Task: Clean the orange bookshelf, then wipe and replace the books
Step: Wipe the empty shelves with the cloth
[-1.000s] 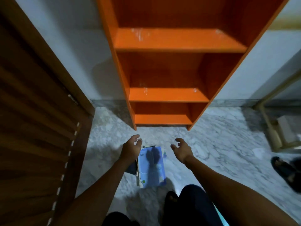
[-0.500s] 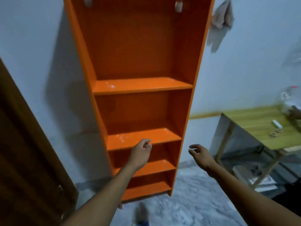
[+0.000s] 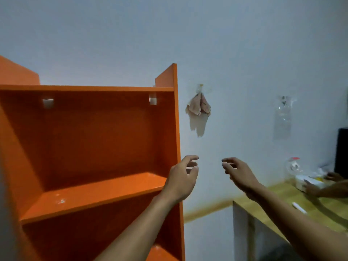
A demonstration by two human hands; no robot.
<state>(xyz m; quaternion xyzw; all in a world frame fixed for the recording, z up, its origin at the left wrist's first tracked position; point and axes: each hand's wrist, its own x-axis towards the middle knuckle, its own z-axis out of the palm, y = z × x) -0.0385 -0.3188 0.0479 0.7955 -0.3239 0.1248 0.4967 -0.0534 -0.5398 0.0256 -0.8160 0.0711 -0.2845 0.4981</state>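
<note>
The orange bookshelf (image 3: 90, 140) fills the left half of the view, its shelves bare with pale specks of dust. A pinkish cloth (image 3: 198, 107) hangs from a hook on the white wall, just right of the shelf's top. My left hand (image 3: 181, 178) is raised in front of the shelf's right edge, fingers loosely curled, holding nothing. My right hand (image 3: 238, 173) hovers beside it before the wall, also empty. Both hands are well below the cloth. No books are in view.
A wooden table (image 3: 293, 206) stands at the right with a white pen-like object (image 3: 299, 207). Another person's hands (image 3: 320, 185) hold a white box on it. A clear plastic bag (image 3: 283, 117) hangs on the wall; a dark screen (image 3: 341, 151) is at far right.
The view has swung up from the floor and the blue book to the shelf's top and the wall. Both hands have risen and shifted right, off the shelf front.
</note>
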